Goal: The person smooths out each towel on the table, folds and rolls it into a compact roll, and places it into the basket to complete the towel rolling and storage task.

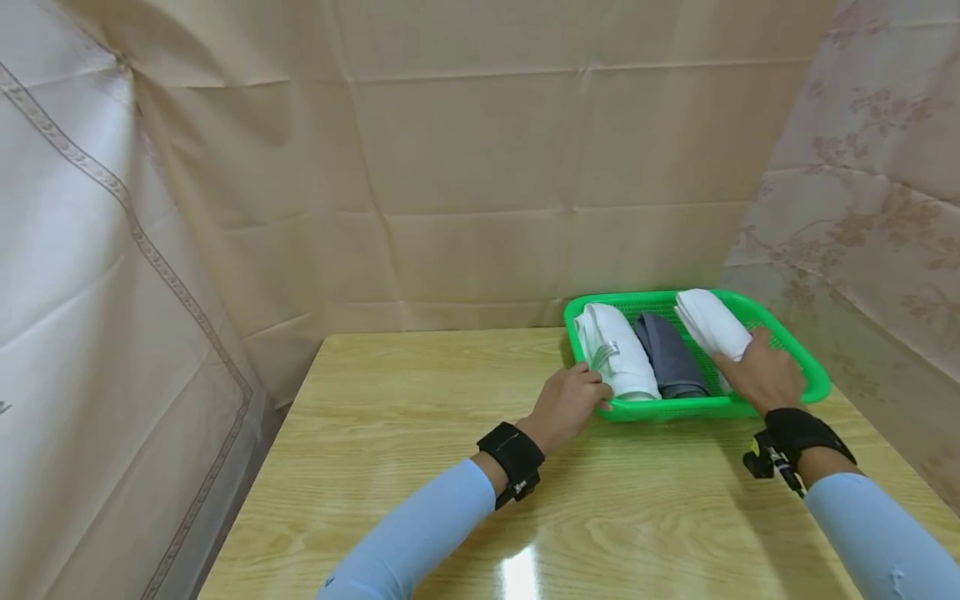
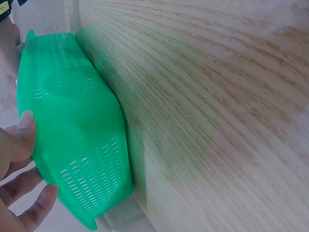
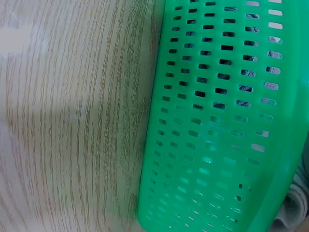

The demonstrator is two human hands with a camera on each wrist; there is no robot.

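Note:
A green plastic basket (image 1: pixel 693 408) with slotted walls sits at the table's far right. At its near left corner my left hand (image 1: pixel 570 400) holds the rim; in the left wrist view a thumb (image 2: pixel 26 128) lies against the outer wall. My right hand (image 1: pixel 768 372) grips the near end of a white rolled towel (image 1: pixel 712 323), which lies tilted in the basket's right part. Left of it are a dark grey rolled towel (image 1: pixel 670 354) and another white rolled towel (image 1: pixel 622 350), with something shiny and see-through on it. The right wrist view shows the basket wall (image 3: pixel 207 106), but not the hand's grip.
The basket stands on a wood-grain table (image 1: pixel 420 417), close to the beige cloth (image 1: pixel 465 167) hanging behind. A flower-patterned cloth (image 1: pixel 870 208) hangs along the right side, and a white cloth (image 1: pixel 97 333) with a patterned band along the left.

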